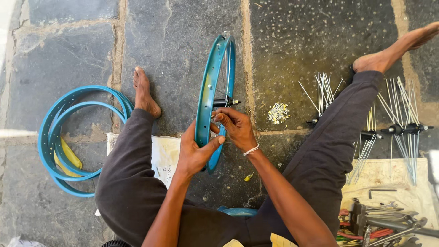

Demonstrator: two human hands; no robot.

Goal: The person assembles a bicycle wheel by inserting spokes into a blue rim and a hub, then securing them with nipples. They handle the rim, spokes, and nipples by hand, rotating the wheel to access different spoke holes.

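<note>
Blue wheel rim [211, 87] stands upright on edge, left hand [194, 153] fingers clamped on its near edge, right hand [235, 126] fingers pinching beside hub [224, 102].

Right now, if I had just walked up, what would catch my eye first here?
Most likely the blue wheel rim standing upright in the middle of the stone floor, gripped low by the left hand while the right hand works by its hub. More blue rims lie stacked at the left. To the right, hubs with loose spokes and a small pile of nipples lie on the floor.
</note>
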